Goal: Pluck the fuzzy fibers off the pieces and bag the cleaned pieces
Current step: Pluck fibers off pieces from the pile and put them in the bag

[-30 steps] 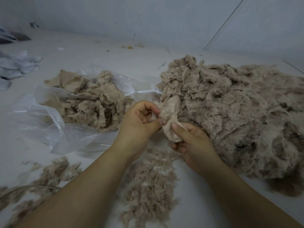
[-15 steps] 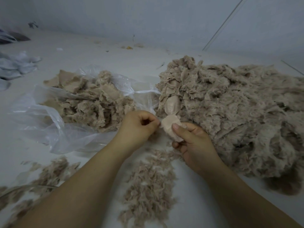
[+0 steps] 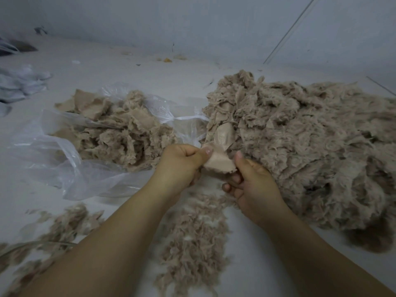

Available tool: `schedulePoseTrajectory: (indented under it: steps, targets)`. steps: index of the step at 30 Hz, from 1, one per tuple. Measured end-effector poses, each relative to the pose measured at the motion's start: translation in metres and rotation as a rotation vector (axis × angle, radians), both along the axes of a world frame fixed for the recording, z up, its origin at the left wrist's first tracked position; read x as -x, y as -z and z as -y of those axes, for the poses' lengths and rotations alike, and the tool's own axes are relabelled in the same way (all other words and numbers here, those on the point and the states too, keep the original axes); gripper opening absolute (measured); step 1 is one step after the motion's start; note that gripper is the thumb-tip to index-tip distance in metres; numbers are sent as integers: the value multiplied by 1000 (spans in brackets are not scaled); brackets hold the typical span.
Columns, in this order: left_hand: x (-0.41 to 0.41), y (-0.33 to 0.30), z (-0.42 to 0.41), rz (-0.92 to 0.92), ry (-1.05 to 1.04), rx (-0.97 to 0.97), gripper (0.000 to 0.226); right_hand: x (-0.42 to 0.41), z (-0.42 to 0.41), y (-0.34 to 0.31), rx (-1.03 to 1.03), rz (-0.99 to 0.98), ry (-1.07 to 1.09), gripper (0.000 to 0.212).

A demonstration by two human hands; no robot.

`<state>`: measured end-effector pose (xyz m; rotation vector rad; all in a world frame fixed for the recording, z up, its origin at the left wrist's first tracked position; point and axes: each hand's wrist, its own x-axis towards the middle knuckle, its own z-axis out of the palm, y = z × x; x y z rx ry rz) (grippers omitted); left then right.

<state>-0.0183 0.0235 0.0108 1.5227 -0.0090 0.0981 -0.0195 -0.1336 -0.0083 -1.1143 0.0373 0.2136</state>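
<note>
Left hand: centre of the frame, fingers curled, thumb pinching the left edge of the piece.
Right hand: just right of centre, thumb up on the piece's right edge, fingers curled beneath it.
Piece: small pale pink fabric scrap, smooth side up, stretched between both hands just in front of the big pile.
Fuzzy pile: large heap of beige furry pieces filling the right half of the frame.
Plastic bag: clear, lying open at centre left on the white surface.
Bagged pieces: beige scraps heaped in and on the bag's mouth.
Plucked fibers: loose tufts strewn below the hands at lower centre; more at lower left.
White cloths: crumpled at the upper left edge.
Writing: no readable label or brand on anything.
</note>
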Motion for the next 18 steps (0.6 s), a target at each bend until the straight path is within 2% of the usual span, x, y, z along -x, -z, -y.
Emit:
schedulePoseTrajectory:
  steps: [4, 7, 9, 12, 14, 16, 18]
  targets:
    - [0, 0, -4, 33, -14, 35, 46, -2, 2, 0, -49, -14, -17, 36]
    - [0, 1, -4, 43, -9, 54, 50, -1, 3, 3, 66, 84, -97, 21]
    - [1, -1, -3, 47, -28, 96, 53, -1, 1, 5, 103, 101, -79, 21]
    - [-2, -5, -8, 76, -254, 253, 46, -3, 1, 6, 70, 75, -35, 25]
    - [-6, -6, -14, 9, -363, 436, 52, -3, 1, 6, 84, 68, -28, 26]
    - [-7, -5, -16, -146, -307, 563, 66, -3, 0, 6, 95, 69, -30, 25]
    - [-3, -4, -10, -200, -160, 523, 63, -3, 0, 4, 112, 75, -37, 25]
